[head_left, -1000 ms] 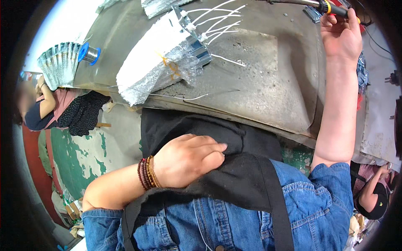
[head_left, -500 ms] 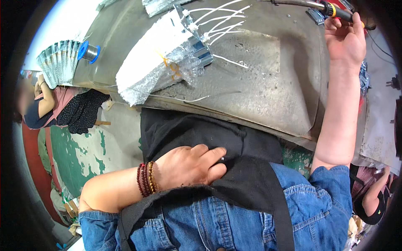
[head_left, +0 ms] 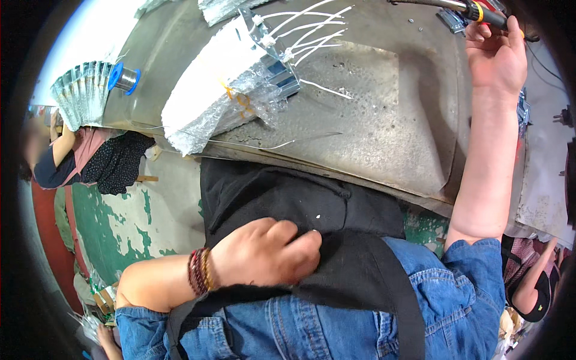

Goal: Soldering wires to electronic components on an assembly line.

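My left hand [head_left: 264, 252] is over the black apron [head_left: 258, 186] on my lap, its fingers curled in and slightly blurred. Whatever they may pinch is hidden. A small white fleck [head_left: 318, 216] lies on the apron just beyond the fingertips. At the far right, my right hand [head_left: 497, 60] is closed around the dark handle of a soldering iron [head_left: 493, 19], whose metal shaft points left. On the metal-topped table [head_left: 372, 144] lies a stack of metal strips [head_left: 282, 75] wrapped in white foam and bubble wrap, white wires [head_left: 327, 89] sticking out of its end.
A blue spool of solder wire [head_left: 125, 78] stands at the far left beside a row of bubble-wrapped pieces [head_left: 81, 93]. Small metal parts [head_left: 453, 21] lie near the iron. One person [head_left: 78, 153] sits at left, another [head_left: 534, 288] at lower right. Someone's hand [head_left: 110, 345] shows at lower left.
My left hand has drawn slightly back toward me and its fingers have curled in, uncovering the white fleck. Another person's hand has appeared at lower left. My right hand keeps the soldering iron in place.
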Demonstrator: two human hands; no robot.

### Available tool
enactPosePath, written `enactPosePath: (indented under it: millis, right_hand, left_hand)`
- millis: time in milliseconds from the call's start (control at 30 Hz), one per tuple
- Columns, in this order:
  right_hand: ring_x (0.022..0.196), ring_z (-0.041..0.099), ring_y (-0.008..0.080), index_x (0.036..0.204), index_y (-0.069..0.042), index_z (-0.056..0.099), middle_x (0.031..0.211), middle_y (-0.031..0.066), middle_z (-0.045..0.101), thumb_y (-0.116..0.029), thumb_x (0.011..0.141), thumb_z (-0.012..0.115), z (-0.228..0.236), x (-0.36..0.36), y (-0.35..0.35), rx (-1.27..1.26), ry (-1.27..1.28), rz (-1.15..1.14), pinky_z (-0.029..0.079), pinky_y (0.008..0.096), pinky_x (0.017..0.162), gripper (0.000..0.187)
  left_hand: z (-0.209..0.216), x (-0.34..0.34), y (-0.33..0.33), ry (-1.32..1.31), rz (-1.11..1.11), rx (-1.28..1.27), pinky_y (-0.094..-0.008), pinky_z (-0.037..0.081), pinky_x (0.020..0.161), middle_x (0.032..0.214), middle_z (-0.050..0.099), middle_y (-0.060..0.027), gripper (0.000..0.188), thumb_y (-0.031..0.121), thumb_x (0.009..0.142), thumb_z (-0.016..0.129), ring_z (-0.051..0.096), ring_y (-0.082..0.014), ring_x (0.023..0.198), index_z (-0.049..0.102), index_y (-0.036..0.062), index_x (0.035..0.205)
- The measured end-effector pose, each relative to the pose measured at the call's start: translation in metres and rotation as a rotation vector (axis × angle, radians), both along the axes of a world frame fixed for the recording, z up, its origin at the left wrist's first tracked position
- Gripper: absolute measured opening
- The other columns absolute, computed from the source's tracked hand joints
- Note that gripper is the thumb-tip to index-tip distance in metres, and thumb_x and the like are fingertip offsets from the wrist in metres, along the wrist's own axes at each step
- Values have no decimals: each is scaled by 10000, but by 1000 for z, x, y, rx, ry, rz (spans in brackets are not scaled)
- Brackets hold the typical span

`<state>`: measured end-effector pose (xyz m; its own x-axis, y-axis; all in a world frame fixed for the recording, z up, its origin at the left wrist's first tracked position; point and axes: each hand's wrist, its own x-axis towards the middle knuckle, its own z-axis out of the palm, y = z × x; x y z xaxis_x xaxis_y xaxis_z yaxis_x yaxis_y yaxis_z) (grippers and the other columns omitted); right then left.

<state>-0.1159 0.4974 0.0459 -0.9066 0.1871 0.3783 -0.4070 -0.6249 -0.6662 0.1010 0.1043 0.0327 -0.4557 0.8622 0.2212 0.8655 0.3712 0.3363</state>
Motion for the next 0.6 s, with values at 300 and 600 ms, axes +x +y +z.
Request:
enactPosePath:
  millis: [300, 600]
  right_hand:
    - [623, 501, 153, 951, -24, 565, 840, 96, 631, -279, 996, 529, 15, 14, -40, 75, -87, -130, 406, 276, 578, 261]
    - [735, 449, 223, 962, 46, 509, 897, 149, 566, -181, 1011, 470, 0, -5, 10, 47, -29, 49, 390, 361, 702, 236]
  left_hand:
    - [27, 4, -16, -164, -183, -56, -227, 402, 489, 715, 513, 11, 371, 234, 817, 675, 504, -93, 561, 651, -15, 1091]
    - [-7, -4, -18, -355, -152, -277, -306, 479, 466, 1284, 620, -118, 226, 260, 913, 559, 588, -159, 561, 612, 179, 1117]
